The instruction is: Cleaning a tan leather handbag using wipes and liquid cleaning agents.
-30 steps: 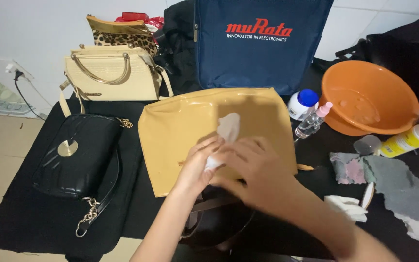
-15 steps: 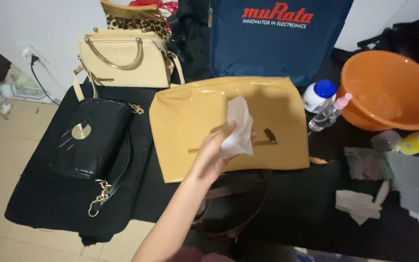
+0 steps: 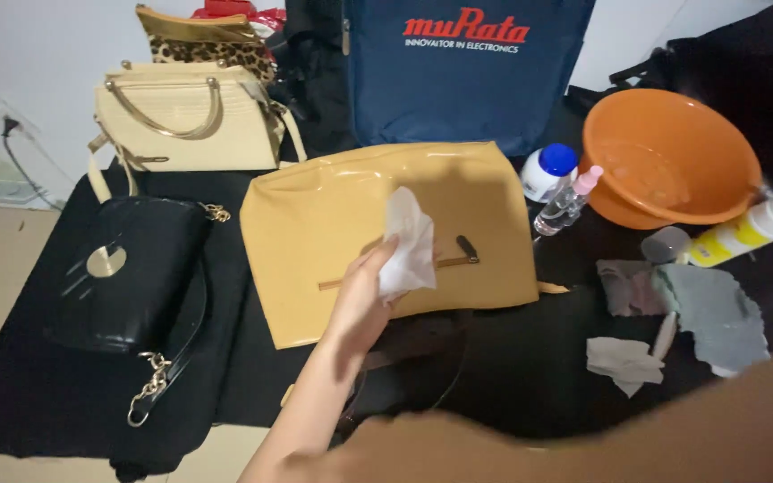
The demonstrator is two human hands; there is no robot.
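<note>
1. Left hand [image 3: 360, 295]: raised over the tan bag, fingers pinched on a crumpled white wipe; the forearm comes in from the lower edge of the view.
2. Crumpled white wipe [image 3: 407, 243]: gripped at its lower end, its upper part standing up above the fingers, over the middle of the tan bag's front panel.
3. Glossy tan flat handbag [image 3: 333, 224]: lies flat at the centre of the worktop, a slim horizontal zip line with a dark pull [image 3: 467, 249] across its front.
4. Right hand: only a blurred forearm crosses the lower right corner; the hand itself is out of view, so its state cannot be told.
5. Black cloth-covered worktop [image 3: 530, 367]: carries everything listed.
6. Black glossy shoulder bag with round gold clasp and chain [image 3: 123, 273]: left of the tan bag.
7. Cream structured handbag with gold handle [image 3: 185, 116]: behind the black bag; a leopard-print bag [image 3: 203, 45] stands behind it.
8. Navy fabric bag [image 3: 467, 80]: upright behind the tan bag.
9. Orange plastic basin [image 3: 673, 156]: at the right rear.
10. White jar with blue lid [image 3: 549, 170] and small clear spray bottle with pink cap [image 3: 567, 201]: between tan bag and basin.
11. Yellow bottle with white cap [image 3: 749, 237]: lying right of the basin.
12. Grey cloth scraps [image 3: 709, 304] and a used white wipe [image 3: 624, 360]: right front of the worktop.
</note>
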